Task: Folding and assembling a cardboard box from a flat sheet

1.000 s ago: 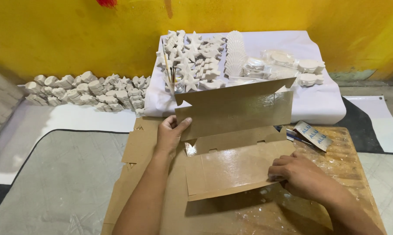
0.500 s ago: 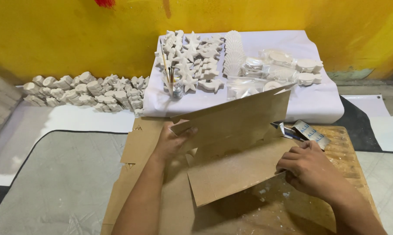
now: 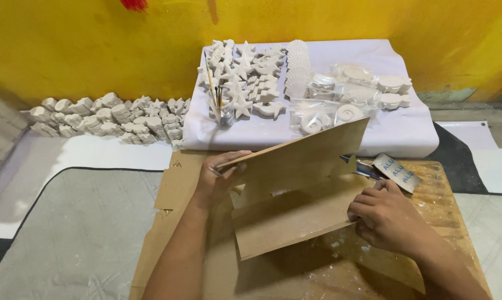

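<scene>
A brown cardboard piece (image 3: 295, 189), folded along its length, is held tilted above a wooden board (image 3: 445, 205). My left hand (image 3: 220, 178) grips the upper flap at its left edge, thumb on top. My right hand (image 3: 387, 214) pinches the lower flap at its right edge. The upper flap leans down toward me and hides part of the lower one.
A flat cardboard sheet (image 3: 176, 189) lies under my left arm. Behind it a white-covered block (image 3: 395, 130) carries several white plaster stars, shells and bagged pieces, plus a jar of brushes (image 3: 220, 108). More plaster pieces (image 3: 106, 114) line the yellow wall. A tape roll (image 3: 395, 172) lies at right.
The upper flap has swung down from near upright toward me, folding over the lower flap. Both hands kept their grip on the cardboard's left and right edges.
</scene>
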